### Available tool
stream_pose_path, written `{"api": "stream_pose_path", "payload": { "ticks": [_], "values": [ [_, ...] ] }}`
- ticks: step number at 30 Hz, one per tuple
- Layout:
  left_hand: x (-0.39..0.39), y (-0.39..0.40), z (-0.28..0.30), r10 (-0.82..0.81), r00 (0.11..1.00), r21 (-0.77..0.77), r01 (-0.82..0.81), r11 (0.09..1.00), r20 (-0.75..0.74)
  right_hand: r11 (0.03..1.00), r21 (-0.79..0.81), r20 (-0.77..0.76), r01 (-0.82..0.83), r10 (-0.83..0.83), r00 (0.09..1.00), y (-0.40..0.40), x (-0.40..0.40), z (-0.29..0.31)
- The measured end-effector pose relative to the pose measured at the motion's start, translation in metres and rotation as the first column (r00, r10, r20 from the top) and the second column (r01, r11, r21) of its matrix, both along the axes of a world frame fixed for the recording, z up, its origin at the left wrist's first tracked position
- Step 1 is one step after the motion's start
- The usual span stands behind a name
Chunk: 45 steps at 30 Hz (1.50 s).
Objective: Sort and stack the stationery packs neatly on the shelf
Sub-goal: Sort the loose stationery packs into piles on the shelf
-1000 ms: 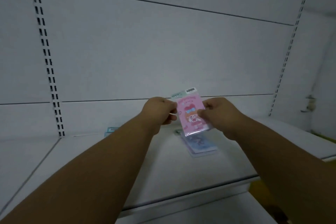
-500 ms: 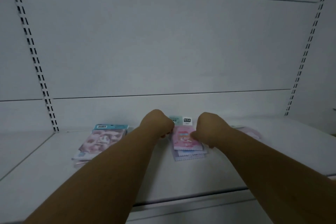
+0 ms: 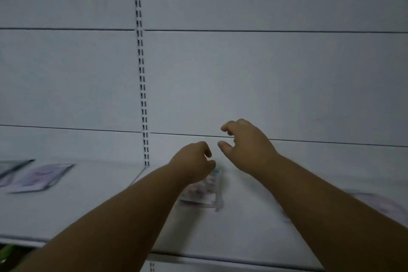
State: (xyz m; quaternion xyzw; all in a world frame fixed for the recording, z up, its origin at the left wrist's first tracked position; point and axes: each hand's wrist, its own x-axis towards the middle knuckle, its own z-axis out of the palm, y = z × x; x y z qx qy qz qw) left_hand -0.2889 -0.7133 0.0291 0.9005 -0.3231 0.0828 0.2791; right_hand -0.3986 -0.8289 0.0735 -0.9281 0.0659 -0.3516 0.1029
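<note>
A blurred pinkish stationery pack (image 3: 204, 193) lies flat on the white shelf (image 3: 92, 210), partly under my left forearm. My left hand (image 3: 194, 161) hovers just above its far end, fingers loosely curled, holding nothing. My right hand (image 3: 245, 141) is raised higher, to the right, with thumb and fingers apart and empty. Another pale pack (image 3: 42, 178) lies at the left on the shelf, and a faint pinkish pack (image 3: 382, 204) shows at the right beside my right forearm.
A dark-edged pack (image 3: 13, 166) sits at the far left edge. A slotted upright (image 3: 142, 95) runs down the white back panel to the shelf. The shelf's front lip (image 3: 198, 257) crosses the bottom of the view.
Both hands have let go of the pink pack and lifted off it. The view has swung left, so the upright now stands near the middle and the packs look blurred.
</note>
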Motion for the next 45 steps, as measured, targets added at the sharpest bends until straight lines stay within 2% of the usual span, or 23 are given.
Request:
{"api": "stream_pose_path", "payload": {
  "ticks": [6,11,14,22,27,31,37,41,43,45],
  "values": [
    [0.058,0.182,-0.007,0.17,0.965,0.012,-0.176,0.984,0.199,0.993,-0.075,0.033,-0.096,0.099,0.995,0.152,0.078,0.018],
    [0.091,0.322,-0.025,0.282,0.912,0.05,-0.31,0.949,0.299,0.984,-0.081,-0.062,-0.156,0.152,0.987,0.282,0.149,0.02],
    [0.114,0.385,-0.028,0.33,0.9,0.054,-0.359,0.932,0.284,0.979,-0.057,-0.132,-0.198,0.189,0.973,0.338,0.188,0.02],
    [0.182,0.468,-0.043,0.469,0.841,0.056,-0.5,0.864,0.272,0.969,-0.079,-0.312,-0.234,0.199,0.929,0.404,0.276,0.0],
    [0.224,0.488,-0.044,0.538,0.787,0.171,-0.6,0.781,0.302,0.98,-0.094,-0.451,-0.176,0.116,0.885,0.415,0.306,-0.023],
    [0.252,0.493,-0.048,0.475,0.862,0.274,-0.506,0.818,0.175,0.983,-0.167,-0.527,-0.078,-0.022,0.85,0.422,0.312,-0.042],
    [0.281,0.499,-0.036,0.407,0.912,0.32,-0.372,0.871,-0.048,0.964,-0.155,-0.606,0.215,-0.265,0.75,0.427,0.307,-0.065],
    [0.285,0.503,-0.032,0.34,0.931,0.178,-0.315,0.932,-0.133,0.913,-0.127,-0.648,0.389,-0.373,0.664,0.434,0.3,-0.067],
    [0.287,0.504,-0.03,0.324,0.923,0.076,-0.315,0.946,-0.206,0.89,-0.07,-0.617,0.45,-0.393,0.681,0.437,0.298,-0.066],
    [0.289,0.504,-0.027,0.31,0.913,-0.03,-0.329,0.944,-0.265,0.88,0.028,-0.554,0.474,-0.381,0.74,0.441,0.296,-0.065]
  ]
}}
